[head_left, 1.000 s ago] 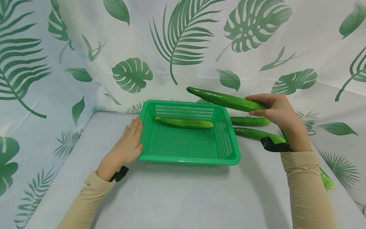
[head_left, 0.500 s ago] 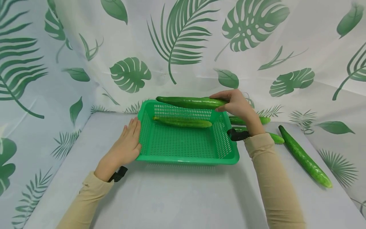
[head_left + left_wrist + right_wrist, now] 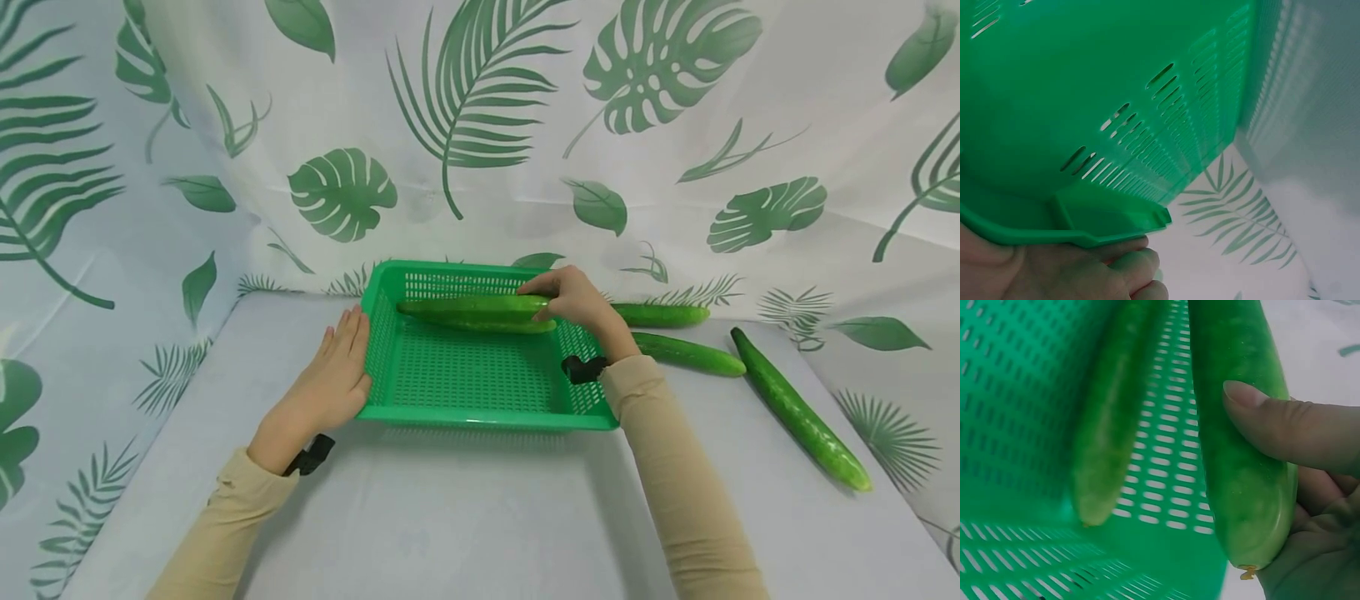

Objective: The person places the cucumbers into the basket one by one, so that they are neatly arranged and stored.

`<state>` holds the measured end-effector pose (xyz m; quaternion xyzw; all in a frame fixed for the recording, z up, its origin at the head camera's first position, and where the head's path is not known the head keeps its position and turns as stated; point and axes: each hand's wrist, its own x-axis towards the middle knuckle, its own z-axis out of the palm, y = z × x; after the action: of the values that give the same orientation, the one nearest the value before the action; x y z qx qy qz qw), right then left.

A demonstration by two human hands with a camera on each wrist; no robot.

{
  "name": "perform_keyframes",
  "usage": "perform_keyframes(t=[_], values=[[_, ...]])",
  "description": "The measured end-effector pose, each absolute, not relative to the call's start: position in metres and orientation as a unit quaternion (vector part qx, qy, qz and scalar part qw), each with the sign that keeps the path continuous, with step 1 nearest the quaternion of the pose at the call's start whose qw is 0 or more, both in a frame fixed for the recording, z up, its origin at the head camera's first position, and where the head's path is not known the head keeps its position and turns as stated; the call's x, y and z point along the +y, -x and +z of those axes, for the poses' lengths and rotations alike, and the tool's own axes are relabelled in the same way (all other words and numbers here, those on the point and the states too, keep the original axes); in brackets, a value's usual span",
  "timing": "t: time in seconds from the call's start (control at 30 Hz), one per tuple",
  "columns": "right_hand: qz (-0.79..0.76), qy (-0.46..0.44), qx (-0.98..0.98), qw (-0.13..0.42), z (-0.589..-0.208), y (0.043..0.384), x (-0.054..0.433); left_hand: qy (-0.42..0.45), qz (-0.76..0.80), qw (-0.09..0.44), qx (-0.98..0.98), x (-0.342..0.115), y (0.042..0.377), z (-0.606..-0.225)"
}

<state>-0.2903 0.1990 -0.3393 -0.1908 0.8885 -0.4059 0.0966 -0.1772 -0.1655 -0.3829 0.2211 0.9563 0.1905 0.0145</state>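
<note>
A cucumber (image 3: 1241, 462) is held near its blunt end by my right hand (image 3: 573, 298), the thumb laid across its top. It lies level inside the green plastic basket (image 3: 491, 421), close to the back wall. A second cucumber (image 3: 1107, 425) lies in the basket beside it, mostly covered by the held one in the head view. With straight fingers, my left hand (image 3: 326, 379) rests against the basket's left side. The left wrist view has those fingers (image 3: 1138, 265) under the basket's rim.
Right of the basket lie two cucumbers, a rear one (image 3: 663, 315) and a nearer one (image 3: 693, 354), both partly hidden. Another cucumber (image 3: 798, 408) lies slantwise at the table's right side. A leaf-patterned cloth (image 3: 480, 100) hangs behind the white table (image 3: 465, 508).
My right hand has carried the cucumber leftward over the basket rim and lowered it inside, alongside the other cucumber. My left hand has kept its place at the basket's side.
</note>
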Motion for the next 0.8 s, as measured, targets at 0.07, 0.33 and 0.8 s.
perform_keyframes(t=[0.07,0.33,0.8], values=[[-0.398,0.186,0.892,0.105,-0.345,0.291,0.197,-0.22,0.191,0.016,0.956,-0.166,0.178,-0.383],[-0.378,0.174,0.901,0.123,-0.359,0.294,0.19,-0.218,0.193,0.025,0.956,-0.165,0.178,-0.383],[-0.364,0.162,0.905,0.149,-0.37,0.294,0.188,-0.219,0.191,0.022,0.957,-0.166,0.177,-0.381]])
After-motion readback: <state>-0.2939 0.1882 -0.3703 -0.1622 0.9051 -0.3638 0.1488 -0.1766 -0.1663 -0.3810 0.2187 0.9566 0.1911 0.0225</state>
